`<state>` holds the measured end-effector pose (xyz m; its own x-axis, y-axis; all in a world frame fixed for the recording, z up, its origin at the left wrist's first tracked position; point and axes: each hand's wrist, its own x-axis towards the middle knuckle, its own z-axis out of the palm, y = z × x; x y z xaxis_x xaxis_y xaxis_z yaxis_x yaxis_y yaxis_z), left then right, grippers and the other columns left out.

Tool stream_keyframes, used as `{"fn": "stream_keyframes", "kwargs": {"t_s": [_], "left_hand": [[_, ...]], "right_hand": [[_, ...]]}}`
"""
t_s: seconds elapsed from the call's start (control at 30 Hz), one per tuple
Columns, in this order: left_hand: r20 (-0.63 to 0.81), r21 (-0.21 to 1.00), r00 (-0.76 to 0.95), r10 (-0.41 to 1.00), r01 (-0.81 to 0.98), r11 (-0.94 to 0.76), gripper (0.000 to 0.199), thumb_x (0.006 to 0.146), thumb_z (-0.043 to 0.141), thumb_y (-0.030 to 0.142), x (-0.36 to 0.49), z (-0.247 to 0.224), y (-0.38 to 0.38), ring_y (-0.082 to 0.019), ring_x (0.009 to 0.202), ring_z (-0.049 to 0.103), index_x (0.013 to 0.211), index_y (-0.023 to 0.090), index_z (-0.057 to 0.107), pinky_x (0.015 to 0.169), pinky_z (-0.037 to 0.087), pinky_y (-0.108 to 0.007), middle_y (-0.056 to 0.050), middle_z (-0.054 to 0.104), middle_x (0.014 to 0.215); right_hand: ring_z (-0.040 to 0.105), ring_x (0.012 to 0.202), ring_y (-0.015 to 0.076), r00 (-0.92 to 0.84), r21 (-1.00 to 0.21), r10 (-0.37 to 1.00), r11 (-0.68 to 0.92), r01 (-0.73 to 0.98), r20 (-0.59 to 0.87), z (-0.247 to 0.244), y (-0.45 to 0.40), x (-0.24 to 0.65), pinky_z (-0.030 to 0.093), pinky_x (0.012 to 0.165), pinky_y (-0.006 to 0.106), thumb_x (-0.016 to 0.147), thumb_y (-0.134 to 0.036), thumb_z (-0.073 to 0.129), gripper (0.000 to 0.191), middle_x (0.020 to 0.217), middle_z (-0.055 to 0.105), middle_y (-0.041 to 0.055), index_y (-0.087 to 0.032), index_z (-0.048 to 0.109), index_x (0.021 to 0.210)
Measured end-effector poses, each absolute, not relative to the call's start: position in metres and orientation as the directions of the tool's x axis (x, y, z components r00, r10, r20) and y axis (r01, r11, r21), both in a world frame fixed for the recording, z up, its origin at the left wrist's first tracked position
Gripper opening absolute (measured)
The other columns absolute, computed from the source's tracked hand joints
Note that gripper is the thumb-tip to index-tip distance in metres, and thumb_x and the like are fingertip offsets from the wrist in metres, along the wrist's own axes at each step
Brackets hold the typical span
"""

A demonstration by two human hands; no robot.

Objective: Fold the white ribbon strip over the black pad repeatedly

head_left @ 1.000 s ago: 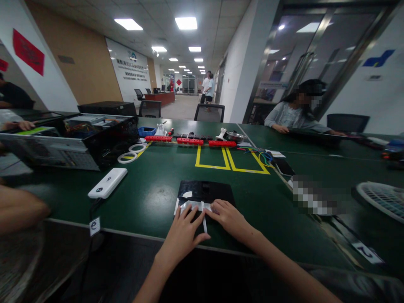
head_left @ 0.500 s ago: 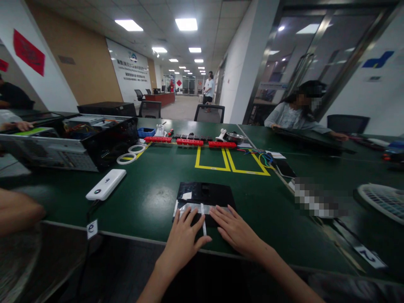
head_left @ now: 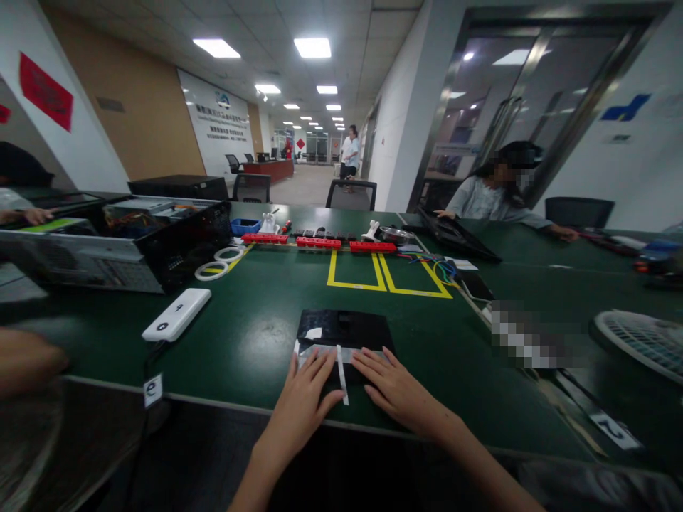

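From the head view, both hands are sliding back toward the near edge of the bench (head_left: 256, 313). The left hand (head_left: 305, 405) and right hand (head_left: 398, 390) are lying flat with fingers spread, gripping nothing, pressing the white strip (head_left: 341, 364) along the near end of the black pouch (head_left: 344, 331); smoothing looks nearly finished.

I sit at a long dark green table (head_left: 256, 320) with yellow tape rectangles (head_left: 387, 274) at twelve o'clock. Ceiling light panels (head_left: 312, 48) run down a corridor ahead of me. At ten o'clock stands a tan wall (head_left: 149, 121) with a white sign board (head_left: 221, 121); at two o'clock, glass doors (head_left: 512, 121) in dark frames. An empty chair (head_left: 352, 193) faces me.
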<state>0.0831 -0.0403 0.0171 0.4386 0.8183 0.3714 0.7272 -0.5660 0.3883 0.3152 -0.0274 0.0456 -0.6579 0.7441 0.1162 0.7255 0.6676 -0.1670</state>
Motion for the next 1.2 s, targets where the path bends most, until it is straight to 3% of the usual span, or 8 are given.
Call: {"fn": "stream_keyframes", "kwargs": {"t_s": [0.23, 0.4, 0.5, 0.67, 0.83, 1.2], "left_hand": [[0.472, 0.536, 0.201, 0.859, 0.708, -0.460, 0.035, 0.093, 0.043, 0.034, 0.046, 0.029, -0.021, -0.024, 0.124, 0.048, 0.125, 0.027, 0.055, 0.110, 0.025, -0.049, -0.005, 0.058, 0.129], [0.485, 0.584, 0.055, 0.873, 0.723, -0.370, 0.034, 0.092, 0.041, 0.033, 0.018, 0.016, 0.002, -0.024, 0.117, 0.055, 0.116, 0.022, 0.062, 0.106, 0.033, -0.044, -0.008, 0.064, 0.120], [0.452, 0.569, 0.066, 0.889, 0.747, -0.345, 0.036, 0.093, 0.039, 0.033, 0.012, 0.005, 0.008, -0.024, 0.114, 0.057, 0.117, 0.018, 0.061, 0.102, 0.039, -0.042, -0.011, 0.064, 0.120], [0.441, 0.510, 0.129, 0.888, 0.779, -0.366, 0.034, 0.093, 0.039, 0.030, 0.012, -0.005, 0.008, -0.023, 0.116, 0.055, 0.116, 0.018, 0.062, 0.104, 0.037, -0.041, -0.010, 0.062, 0.122], [0.452, 0.479, 0.143, 0.881, 0.794, -0.375, 0.032, 0.093, 0.039, 0.027, 0.011, -0.009, 0.008, -0.022, 0.116, 0.054, 0.114, 0.020, 0.062, 0.103, 0.039, -0.041, -0.008, 0.062, 0.122], [0.440, 0.439, 0.162, 0.883, 0.819, -0.370, 0.031, 0.094, 0.040, 0.027, 0.010, -0.008, 0.006, -0.022, 0.116, 0.055, 0.113, 0.020, 0.063, 0.104, 0.039, -0.041, -0.008, 0.062, 0.122]], "right_hand": [[0.029, 0.135, 0.0222, -0.608, -0.175, 0.776, 0.630, 0.757, 0.165, 0.070, -0.022, 0.303, 0.024, 0.109, 0.054, 0.093, -0.025, 0.035, 0.044, 0.145, 0.037, 0.0073, -0.022, 0.042, 0.137], [0.028, 0.136, 0.0230, -0.619, -0.176, 0.770, 0.638, 0.750, 0.152, 0.080, -0.017, 0.287, 0.025, 0.109, 0.052, 0.094, -0.029, 0.035, 0.045, 0.147, 0.035, 0.0093, -0.021, 0.040, 0.138], [0.029, 0.135, 0.0241, -0.658, -0.156, 0.745, 0.666, 0.729, 0.109, 0.081, -0.014, 0.271, 0.027, 0.108, 0.052, 0.094, -0.030, 0.037, 0.045, 0.147, 0.034, 0.0100, -0.021, 0.039, 0.138], [0.031, 0.134, 0.0271, -0.721, -0.096, 0.688, 0.726, 0.681, 0.085, 0.067, -0.006, 0.243, 0.029, 0.105, 0.053, 0.092, -0.035, 0.042, 0.049, 0.146, 0.035, 0.0114, -0.022, 0.036, 0.139], [0.022, 0.137, 0.0316, -0.726, -0.025, 0.684, 0.729, 0.684, 0.068, 0.046, 0.006, 0.231, 0.022, 0.105, 0.062, 0.092, -0.046, 0.038, 0.057, 0.150, 0.028, 0.0090, -0.023, 0.030, 0.143], [0.007, 0.141, 0.0268, -0.678, -0.217, 0.725, 0.647, 0.731, -0.123, 0.058, 0.022, 0.280, 0.005, 0.111, 0.055, 0.091, -0.055, 0.032, 0.061, 0.153, 0.016, 0.0009, -0.029, 0.022, 0.146]]}}
